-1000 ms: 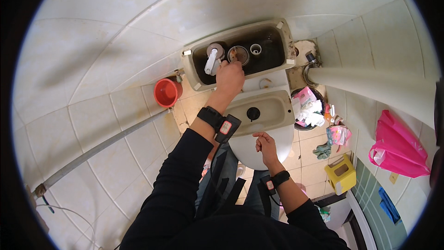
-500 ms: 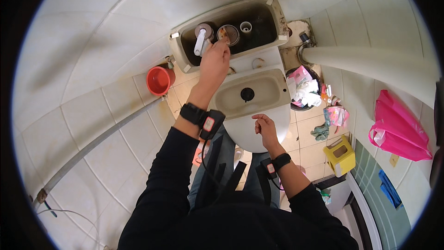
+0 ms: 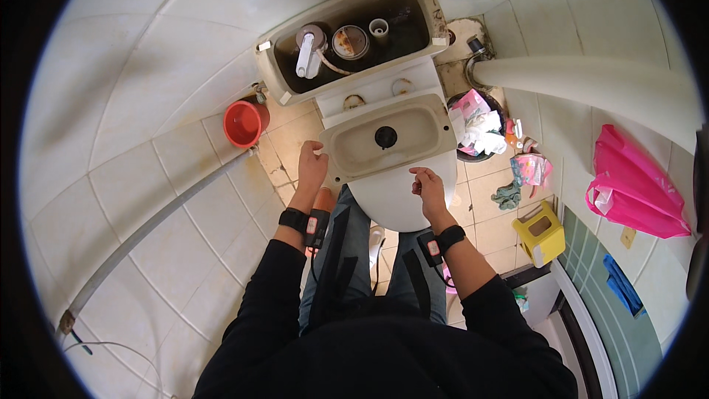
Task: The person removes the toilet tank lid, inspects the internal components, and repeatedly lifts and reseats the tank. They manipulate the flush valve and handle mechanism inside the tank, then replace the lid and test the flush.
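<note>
My left hand (image 3: 313,168) hovers beside the left end of an upturned toilet tank lid (image 3: 353,157), its fingers loosely bent and nothing visible in them. Over the white toilet seat cover (image 3: 393,203), just below the lid, is my right hand (image 3: 433,193); its index finger reaches out while the others curl, and no held thing shows. A round black fitting (image 3: 385,137) sits mid-lid. Behind the lid, the uncovered toilet tank (image 3: 284,91) contains a white-and-grey valve with a float (image 3: 306,55), a rusty-stained round part (image 3: 350,42) and a white overflow tube (image 3: 378,28).
A red bucket (image 3: 246,123) stands on the floor at left, near a wall pipe (image 3: 159,214). To the right are a full waste bin (image 3: 478,127), a thick white drainpipe (image 3: 569,70), a yellow stool (image 3: 541,234) and a hanging pink bag (image 3: 635,185).
My left hand has come out of the tank, back and down to beside the lid's left end. My right hand stays over the seat cover. The view has shifted slightly.
</note>
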The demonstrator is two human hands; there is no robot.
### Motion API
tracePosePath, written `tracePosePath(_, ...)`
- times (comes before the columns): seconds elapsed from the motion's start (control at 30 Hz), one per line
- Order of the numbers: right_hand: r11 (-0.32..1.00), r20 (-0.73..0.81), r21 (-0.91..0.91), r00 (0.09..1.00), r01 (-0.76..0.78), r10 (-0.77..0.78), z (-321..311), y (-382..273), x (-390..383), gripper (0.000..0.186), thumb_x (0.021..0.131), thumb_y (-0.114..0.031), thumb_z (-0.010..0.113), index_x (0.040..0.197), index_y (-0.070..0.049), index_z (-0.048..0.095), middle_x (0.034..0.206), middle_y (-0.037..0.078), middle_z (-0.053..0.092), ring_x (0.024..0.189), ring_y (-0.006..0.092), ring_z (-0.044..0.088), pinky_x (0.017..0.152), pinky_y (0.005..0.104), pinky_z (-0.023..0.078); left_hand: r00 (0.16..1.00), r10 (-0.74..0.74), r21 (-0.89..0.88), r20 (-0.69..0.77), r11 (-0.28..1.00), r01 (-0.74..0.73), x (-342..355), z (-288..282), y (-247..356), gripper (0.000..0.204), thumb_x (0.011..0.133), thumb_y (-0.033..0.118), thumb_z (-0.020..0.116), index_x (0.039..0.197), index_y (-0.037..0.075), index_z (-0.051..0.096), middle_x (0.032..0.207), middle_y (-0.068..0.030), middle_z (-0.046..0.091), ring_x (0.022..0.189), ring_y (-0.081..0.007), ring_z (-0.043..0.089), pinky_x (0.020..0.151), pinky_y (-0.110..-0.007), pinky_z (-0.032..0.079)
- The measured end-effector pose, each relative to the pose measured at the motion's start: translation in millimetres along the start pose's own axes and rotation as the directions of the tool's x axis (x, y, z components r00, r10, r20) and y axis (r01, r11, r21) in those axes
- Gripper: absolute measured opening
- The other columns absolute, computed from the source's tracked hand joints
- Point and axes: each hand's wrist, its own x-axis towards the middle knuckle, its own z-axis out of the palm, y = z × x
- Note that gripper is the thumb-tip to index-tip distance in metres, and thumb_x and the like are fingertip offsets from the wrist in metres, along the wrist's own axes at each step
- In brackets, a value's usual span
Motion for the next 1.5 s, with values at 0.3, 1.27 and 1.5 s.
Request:
tracePosePath(0.3,0.999,-0.114,-0.021,0.993,-0.037,0.034,-23,24,21,0.023,0.101,-0.006,0.049,0.118,0.003,0.061,0.096,0.011,0.068,0.087,0.0232,0.073,0.079,0.0305,0.059,0.907,-0.408,-0.181,0.099,0.889,0.420,-7,36,-87,0.051,0.089,0.013,0.061,0.136,-0.003,0.050,0.110,-0.0104,0.064,0.094,-0.0181,0.061,0.077,-0.031,0.050)
tracePosePath(1.27,0.388,0.055,-0.901,0.937,0.196,-0.345,-85,-87,145,0.081,0.105,-0.064,0.025,0.107,0.002,0.072,0.108,0.032,0.069,0.109,0.0494,0.062,0.097,0.0488,0.046,0.744,-0.466,-0.694,0.478,0.319,0.646,13,44,-68,0.072,0.104,0.064,0.036,0.143,0.007,0.052,0.141,-0.0101,0.056,0.128,-0.0261,0.051,0.112,-0.043,0.038)
tracePosePath(1.5,0.497,-0.046,-0.860,0.952,0.116,-0.302,-70,-88,139,0.087,0.103,-0.068,0.026,0.112,0.007,0.070,0.112,0.035,0.067,0.112,0.0485,0.061,0.099,0.0478,0.044,0.743,-0.442,-0.771,0.502,0.161,0.616,13,51,-52,0.079,0.104,0.068,0.029,0.141,0.003,0.054,0.141,-0.0152,0.059,0.131,-0.0308,0.054,0.116,-0.045,0.037)
